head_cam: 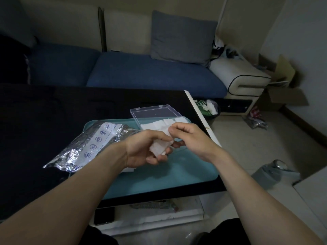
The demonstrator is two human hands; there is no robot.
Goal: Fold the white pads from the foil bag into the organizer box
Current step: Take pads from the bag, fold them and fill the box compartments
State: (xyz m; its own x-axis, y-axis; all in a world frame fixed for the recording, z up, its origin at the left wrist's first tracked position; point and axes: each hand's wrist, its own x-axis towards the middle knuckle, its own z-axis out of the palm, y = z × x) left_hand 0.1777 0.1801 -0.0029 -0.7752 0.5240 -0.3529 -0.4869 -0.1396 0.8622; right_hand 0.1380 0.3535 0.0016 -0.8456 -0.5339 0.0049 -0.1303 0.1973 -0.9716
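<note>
Far left is mostly the dark bench (pixel 53 106), black top, pretty dim lighting overall. On it sits a teal tray (pixel 185 174), and the foil bag (pixel 85 147) lies across the tray's left edge, crinkly silver with a white printed strip of little round icons, one end hanging off the tray onto the bench. A bit of white pad or paper pokes out from under the left wrist, can't tell which.

Moving toward the middle, the left hand (pixel 141 151) is held above the tray, palm turned inward, fingers curled around a white pad (pixel 160 147), thumb on top of it. Right next to it the right hand (pixel 191 137) pinches the upper edge of the same pad between thumb and forefinger, other fingers loosely curled. So both hands are on one pad, held in the air over the tray, not touching the box.

Just behind the hands is the organizer box (pixel 154 119), clear plastic, sitting on the tray's far right corner with its lid flipped open toward the back. A row of white folded pads (pixel 164 123) is already inside, partly hidden by the right hand's knuckles.

Beyond the bench there's a blue sofa (pixel 141 71) with a grey cushion (pixel 182 36), and off to the right a small bin (pixel 208 108) on the floor plus some cardboard boxes (pixel 283 85).
</note>
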